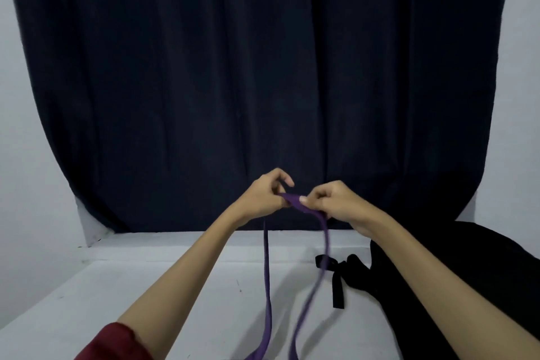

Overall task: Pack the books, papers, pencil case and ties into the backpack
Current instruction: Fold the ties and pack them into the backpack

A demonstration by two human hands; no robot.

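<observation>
Purple tie (266,257), soft, light and limp, hangs in two strands above the tabletop (146,286), left of the black backpack (467,286). Left hand (264,194) and right hand (336,202) pinch its top fold with curled fingers; gripping the doubled middle should keep it from slipping.

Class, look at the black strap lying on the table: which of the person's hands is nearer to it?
Right. The right hand is raised above and slightly left of the black strap, holding the purple tie. The left hand holds the same tie farther left, away from the strap.
</observation>
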